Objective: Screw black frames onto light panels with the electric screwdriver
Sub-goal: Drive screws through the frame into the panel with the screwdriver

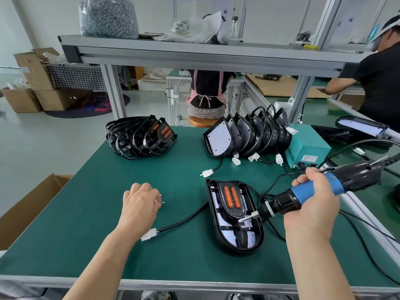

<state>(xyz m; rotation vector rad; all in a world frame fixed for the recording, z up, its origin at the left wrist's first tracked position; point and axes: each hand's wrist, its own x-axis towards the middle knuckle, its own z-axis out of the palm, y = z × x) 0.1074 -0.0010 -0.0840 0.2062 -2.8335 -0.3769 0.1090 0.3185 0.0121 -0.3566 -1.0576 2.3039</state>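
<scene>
Light panel [249, 234] with a black frame [232, 200] laid in it, near right on the worktop [97, 224]. The right hand [311, 204], fingers clamped round the screwdriver [287, 199], tilts the bit down-left onto the frame. The left hand [140, 202] rests knuckles-up, fingers curled by small screws [163, 202]; whether they pinch one cannot be told. Far left: stacked frames [140, 137]. Far right: panel row [244, 137], teal box [307, 146].

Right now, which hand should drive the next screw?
Right hand: it grips the blue-and-black electric screwdriver, its bit touching the black plastic frame. Left hand rests apart on the green mat.
</scene>
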